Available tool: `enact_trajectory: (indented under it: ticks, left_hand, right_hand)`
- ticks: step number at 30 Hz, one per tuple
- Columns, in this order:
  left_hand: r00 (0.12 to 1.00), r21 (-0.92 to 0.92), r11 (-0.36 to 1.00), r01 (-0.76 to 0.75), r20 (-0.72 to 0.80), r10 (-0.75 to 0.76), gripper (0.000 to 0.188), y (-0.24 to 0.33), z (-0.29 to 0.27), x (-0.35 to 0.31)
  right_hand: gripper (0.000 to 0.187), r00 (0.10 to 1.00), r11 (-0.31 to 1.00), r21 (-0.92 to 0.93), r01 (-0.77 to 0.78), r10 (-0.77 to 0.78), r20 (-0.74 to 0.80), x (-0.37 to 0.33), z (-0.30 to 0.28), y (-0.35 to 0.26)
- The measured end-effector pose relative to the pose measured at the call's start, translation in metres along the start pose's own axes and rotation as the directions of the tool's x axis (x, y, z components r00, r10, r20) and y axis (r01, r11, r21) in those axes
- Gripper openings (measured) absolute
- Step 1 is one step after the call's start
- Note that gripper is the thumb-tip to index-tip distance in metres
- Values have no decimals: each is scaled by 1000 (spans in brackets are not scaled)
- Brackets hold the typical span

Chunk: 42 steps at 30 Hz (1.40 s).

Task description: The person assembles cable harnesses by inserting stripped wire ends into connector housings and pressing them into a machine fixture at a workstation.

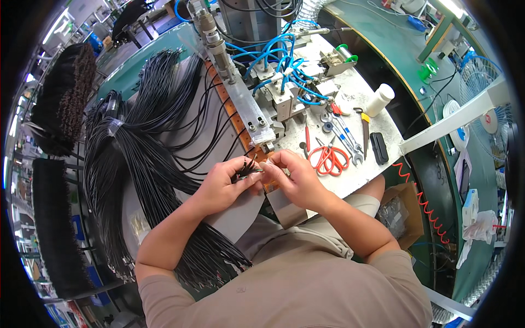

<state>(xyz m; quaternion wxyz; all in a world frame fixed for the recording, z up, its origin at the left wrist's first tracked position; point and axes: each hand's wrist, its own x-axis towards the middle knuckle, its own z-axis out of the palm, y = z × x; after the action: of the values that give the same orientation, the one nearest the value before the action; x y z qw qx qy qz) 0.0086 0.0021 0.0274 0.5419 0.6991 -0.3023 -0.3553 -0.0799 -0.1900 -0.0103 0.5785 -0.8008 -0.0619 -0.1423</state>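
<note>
My left hand is closed around several black cable ends, their thin wire tips poking up between thumb and fingers. My right hand meets it with thumb and forefinger pinched together; what lies in that pinch is too small to make out. Both hands are just in front of a metal bench machine with blue air tubes. A large bundle of black cables spreads over the grey board to the left, and some strands run to the orange-brown strip along the machine.
Right of the machine lie red-handled scissors, wrenches, a black case and a white bottle. A green-ended spool sits behind. A cardboard box and red coiled hose are at lower right.
</note>
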Motion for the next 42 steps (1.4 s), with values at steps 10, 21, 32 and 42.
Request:
enact_trajectory:
  ticks: [10,21,32,42]
  left_hand:
    - [978,469,859,-208,80,193,22,22,4,-11]
    - [944,737,622,-266,69,322,30,1,8,-1]
    - [945,467,844,-263,-51,323,30,-7,0,1]
    - [991,319,946,-60,-96,95,14,2,3,3]
  right_hand:
    - [21,898,862,337,-378,430,-93,-12,-8,48]
    - [22,871,780,420,-463,489,51,-1,-12,58]
    - [17,908,919,160,-361,386,-166,-20,-17,36]
    - [11,970,917,-372,144,-206,-132,-22,6,-8]
